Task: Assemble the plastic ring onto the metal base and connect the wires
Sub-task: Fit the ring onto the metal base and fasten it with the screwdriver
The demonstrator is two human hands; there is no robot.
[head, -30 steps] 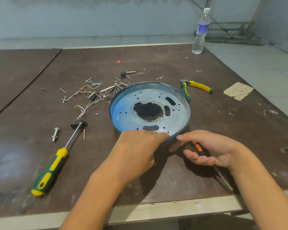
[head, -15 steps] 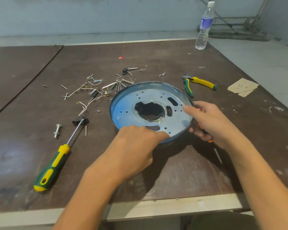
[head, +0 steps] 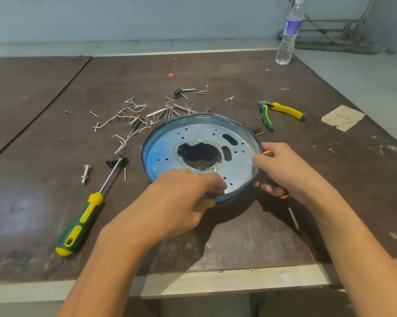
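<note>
Both hands are on the metal base [head: 193, 136], which lies flat and open side up in the middle of the table [head: 215, 280]. The left hand [head: 181, 197] curls its fingers over the near rim and pinches it. The right hand [head: 284, 170] has its fingers wrapped round an orange-and-black screwdriver [head: 268, 153] while its thumb presses on the right rim. (I cannot tell whether the dark band round the rim is the plastic ring.)

The likeliest trouble is that doubled-up right hand. With the tool in its palm, its hold on the rim is weak, so the base could slip or the screwdriver drop if the base is lifted or turned. Sliding the base away and to the left would plough into the wires [head: 124, 143] and loose screws [head: 165, 110] just beside the far-left rim and scatter them.

The best room is toward the person, between the base and the table's front edge. The pliers [head: 282, 110] lie near the far right, and the green-and-yellow screwdriver [head: 83, 220] lies well apart on the left.
</note>
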